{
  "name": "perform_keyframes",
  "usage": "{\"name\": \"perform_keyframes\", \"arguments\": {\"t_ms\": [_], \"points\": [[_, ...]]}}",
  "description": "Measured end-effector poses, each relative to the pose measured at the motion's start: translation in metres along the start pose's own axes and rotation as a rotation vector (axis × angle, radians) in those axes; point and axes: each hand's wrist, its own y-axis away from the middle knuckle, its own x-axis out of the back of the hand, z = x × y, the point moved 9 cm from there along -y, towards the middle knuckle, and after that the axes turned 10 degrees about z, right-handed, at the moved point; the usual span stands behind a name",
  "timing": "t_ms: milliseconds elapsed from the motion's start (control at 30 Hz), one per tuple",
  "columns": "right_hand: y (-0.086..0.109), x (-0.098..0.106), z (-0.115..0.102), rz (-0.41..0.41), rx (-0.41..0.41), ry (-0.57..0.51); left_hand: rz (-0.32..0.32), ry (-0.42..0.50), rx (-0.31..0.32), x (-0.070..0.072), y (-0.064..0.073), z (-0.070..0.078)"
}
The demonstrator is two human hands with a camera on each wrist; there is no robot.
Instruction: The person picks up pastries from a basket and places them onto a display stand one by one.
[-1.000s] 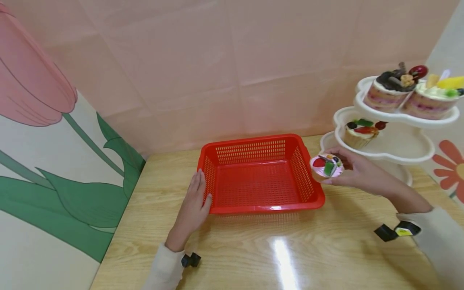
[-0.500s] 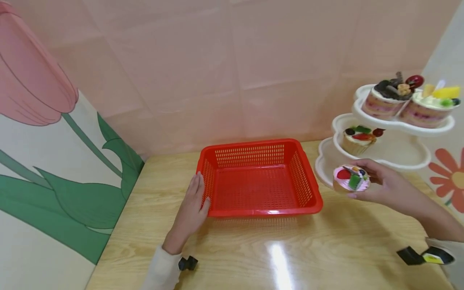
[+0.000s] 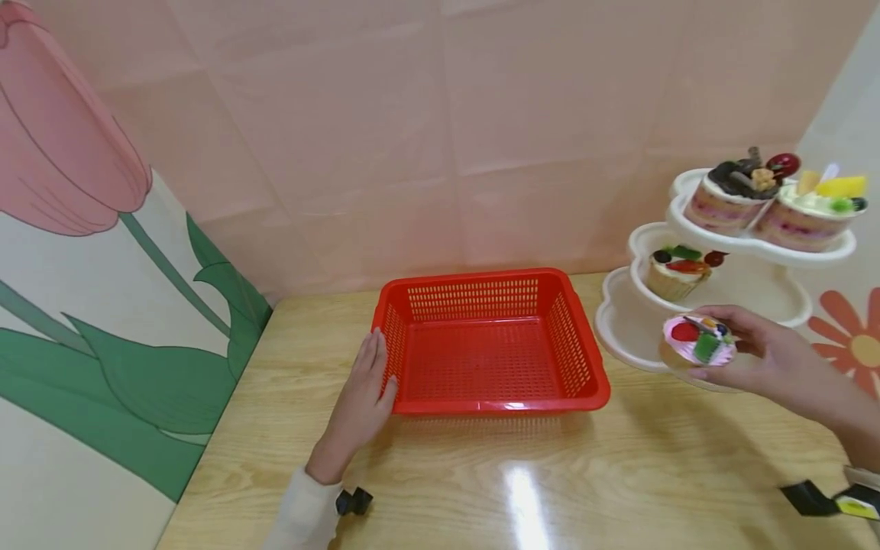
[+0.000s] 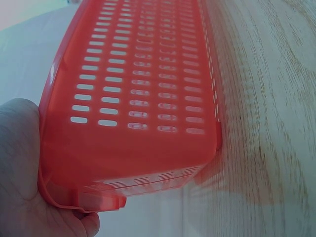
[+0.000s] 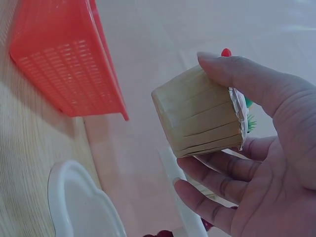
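Observation:
My right hand grips a cupcake with pink cream and fruit on top. In the right wrist view the thumb and fingers hold the cupcake's pleated tan wrapper from both sides. The cupcake is in the air in front of a white tiered stand. My left hand rests on the left rim of a red plastic basket, fingers straight. Seen from the left wrist, that hand touches the rim of the basket near a corner.
On the stand's top tier sit a dark-topped dessert cup and a yellow-fruit dessert cup. Another cupcake stands on the middle tier. The wooden table meets a pink backdrop behind the basket.
My right hand has carried the pink cupcake rightward, from beside the basket's right rim to the front of the stand. My left hand has stayed on the basket.

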Motion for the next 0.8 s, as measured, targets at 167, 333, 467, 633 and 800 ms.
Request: {"name": "perform_keyframes", "arguments": {"t_ms": [167, 333, 467, 633, 800], "points": [[0.002, 0.010, 0.008, 0.004, -0.005, 0.018, -0.002, -0.001, -0.002, 0.000, -0.001, 0.001], [0.000, 0.023, 0.017, 0.035, 0.015, 0.052, -0.002, -0.002, 0.002, 0.000, -0.002, 0.000], [-0.001, 0.031, 0.025, 0.061, -0.019, 0.059, -0.002, -0.004, 0.001, 0.000, -0.002, 0.000], [-0.003, 0.038, 0.034, 0.079, -0.096, 0.021, -0.004, 0.001, 0.008, 0.000, -0.002, 0.000], [-0.009, 0.045, 0.045, 0.095, -0.165, -0.023, -0.009, -0.003, 0.018, 0.000, -0.002, -0.001]]}}
